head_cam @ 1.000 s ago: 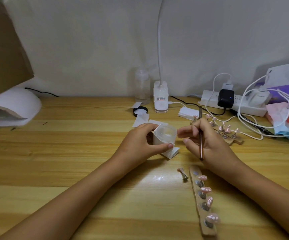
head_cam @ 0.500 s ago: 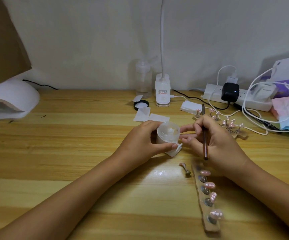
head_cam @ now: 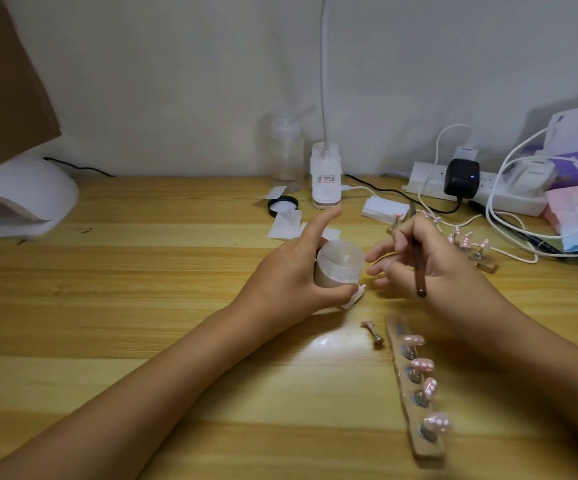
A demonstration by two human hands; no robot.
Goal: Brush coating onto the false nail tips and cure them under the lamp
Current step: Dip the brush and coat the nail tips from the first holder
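My left hand [head_cam: 282, 275] grips a small translucent jar [head_cam: 339, 268] at the middle of the wooden desk, thumb below it and index finger raised. Just right of the jar, my right hand [head_cam: 433, 268] holds a thin brown brush [head_cam: 418, 268], its lower fingers stretched toward the jar without touching it. In front of the right hand lies a wooden strip [head_cam: 415, 393] carrying several pink false nail tips on metal stands. One loose stand with a tip [head_cam: 372, 332] lies beside the strip. A second strip with tips [head_cam: 467, 245] sits behind my right hand. The white curing lamp [head_cam: 21, 199] stands at far left.
A desk lamp base [head_cam: 326, 180], a clear bottle [head_cam: 287, 157] and a black lid [head_cam: 282, 205] stand at the back. White paper pieces [head_cam: 286, 225] lie behind the jar. A power strip [head_cam: 471, 183] with chargers, tangled white cables and bags fill the back right.
My right hand's fingers have come off the jar and drawn slightly right. My left index finger has lifted away from the jar's top.
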